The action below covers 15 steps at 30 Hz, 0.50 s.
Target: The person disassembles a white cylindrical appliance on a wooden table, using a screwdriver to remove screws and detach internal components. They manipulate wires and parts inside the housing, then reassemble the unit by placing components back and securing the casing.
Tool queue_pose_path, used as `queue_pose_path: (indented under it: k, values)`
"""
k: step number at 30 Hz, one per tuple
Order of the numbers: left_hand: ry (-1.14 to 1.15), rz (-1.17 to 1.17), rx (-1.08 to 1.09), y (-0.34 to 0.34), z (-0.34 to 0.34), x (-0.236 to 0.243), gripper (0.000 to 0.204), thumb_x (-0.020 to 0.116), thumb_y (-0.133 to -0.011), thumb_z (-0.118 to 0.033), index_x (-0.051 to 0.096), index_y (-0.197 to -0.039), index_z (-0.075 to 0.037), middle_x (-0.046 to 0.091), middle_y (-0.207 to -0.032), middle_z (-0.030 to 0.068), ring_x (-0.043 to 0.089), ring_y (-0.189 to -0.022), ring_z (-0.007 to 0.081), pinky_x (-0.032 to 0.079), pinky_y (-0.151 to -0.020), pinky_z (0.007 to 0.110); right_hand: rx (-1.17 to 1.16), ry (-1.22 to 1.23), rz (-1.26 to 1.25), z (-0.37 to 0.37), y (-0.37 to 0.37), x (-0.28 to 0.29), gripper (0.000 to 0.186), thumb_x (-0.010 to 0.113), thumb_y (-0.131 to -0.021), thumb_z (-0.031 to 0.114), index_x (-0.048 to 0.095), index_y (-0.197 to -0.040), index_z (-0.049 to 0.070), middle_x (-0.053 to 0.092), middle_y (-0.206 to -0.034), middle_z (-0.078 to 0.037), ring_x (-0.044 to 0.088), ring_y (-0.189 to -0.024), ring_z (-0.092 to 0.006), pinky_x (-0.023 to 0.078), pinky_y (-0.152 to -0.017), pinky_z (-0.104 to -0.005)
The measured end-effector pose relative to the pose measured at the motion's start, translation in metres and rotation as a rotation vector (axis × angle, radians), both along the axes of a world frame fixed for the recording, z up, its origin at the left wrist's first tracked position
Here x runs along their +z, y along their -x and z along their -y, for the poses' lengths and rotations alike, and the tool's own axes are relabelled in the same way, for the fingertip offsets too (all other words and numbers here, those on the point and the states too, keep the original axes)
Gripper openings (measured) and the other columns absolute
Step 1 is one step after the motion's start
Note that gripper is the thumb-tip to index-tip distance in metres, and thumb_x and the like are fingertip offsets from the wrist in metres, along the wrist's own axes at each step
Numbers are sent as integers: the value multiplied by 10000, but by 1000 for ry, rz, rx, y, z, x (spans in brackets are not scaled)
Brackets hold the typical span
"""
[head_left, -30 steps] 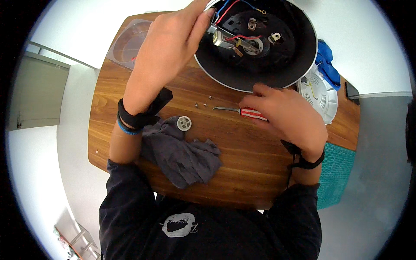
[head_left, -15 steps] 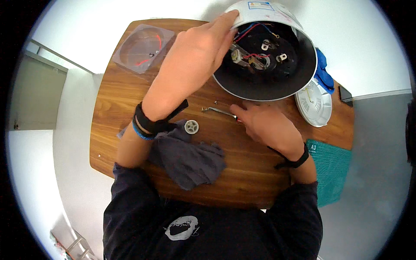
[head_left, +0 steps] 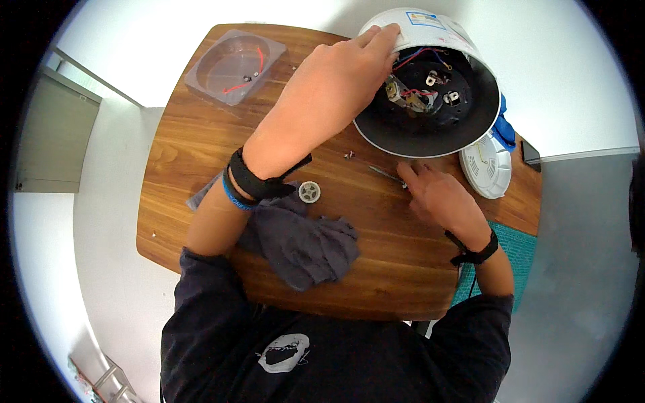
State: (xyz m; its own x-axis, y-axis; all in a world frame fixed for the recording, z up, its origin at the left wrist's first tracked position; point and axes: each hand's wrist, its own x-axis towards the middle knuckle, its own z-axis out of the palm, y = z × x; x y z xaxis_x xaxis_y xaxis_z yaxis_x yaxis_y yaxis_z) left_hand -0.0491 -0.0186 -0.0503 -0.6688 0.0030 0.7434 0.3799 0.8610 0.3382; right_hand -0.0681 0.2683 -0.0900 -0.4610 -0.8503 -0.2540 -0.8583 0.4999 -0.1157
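My left hand (head_left: pixel 349 80) grips the upper rim of a white round appliance housing (head_left: pixel 463 127), tilted open toward me, with black inside, coloured wires and metal fittings. My right hand (head_left: pixel 437 198) lies low over the table below it, fingers curled on a screwdriver (head_left: pixel 381 171), its metal shaft showing and its handle hidden. A few tiny screws (head_left: pixel 349 155) lie left of the shaft. A small white spoked wheel (head_left: pixel 309 192) and a crumpled dark grey cloth (head_left: pixel 302 248) lie in front of my left wrist.
A clear plastic container (head_left: pixel 228 67) with red pieces stands at the back left of the wooden table (head_left: pixel 175 208). Behind my right hand are a white vented plastic piece (head_left: pixel 490 174), a blue cloth (head_left: pixel 504 124) and a black phone (head_left: pixel 529 154). A green mat (head_left: pixel 510 248) lies at right.
My left hand and the housing have moved right, the housing turning so more of its white outside shows. My right hand has shifted slightly down over the screwdriver, whose striped handle is now covered.
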Motion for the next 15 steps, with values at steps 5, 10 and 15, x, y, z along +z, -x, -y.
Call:
queue_pose_path:
  k: [5, 10, 15]
  values:
    - [-3, -4, -12, 0, 0, 1, 372, 673, -1106, -171, 644, -1469, -94, 767, -1050, 253, 734, -947, 499, 594, -767, 576, 56, 61, -141, -4, -1, -2, 553, 744, -856, 54, 604, -1391, 47, 667, -1330, -235, 735, -1107, -451, 645, -862, -543]
    - [112, -34, 3, -1, 2, 3, 356, 652, -1046, -120, 615, -1368, 27, 755, -1141, 228, 782, -866, 448, 659, -716, 520, 2, 71, -163, 5, -10, -7, 548, 786, -888, 128, 606, -1402, 71, 704, -1268, -174, 721, -1163, -406, 654, -858, -506]
    - [91, -50, 0, 2, 2, 1, 302, 628, -1050, -106, 600, -1323, 21, 751, -1125, 230, 779, -873, 459, 661, -719, 523, 29, 86, -213, 27, -24, -12, 545, 747, -917, 120, 623, -1446, 81, 713, -1300, -148, 734, -1189, -353, 660, -874, -461]
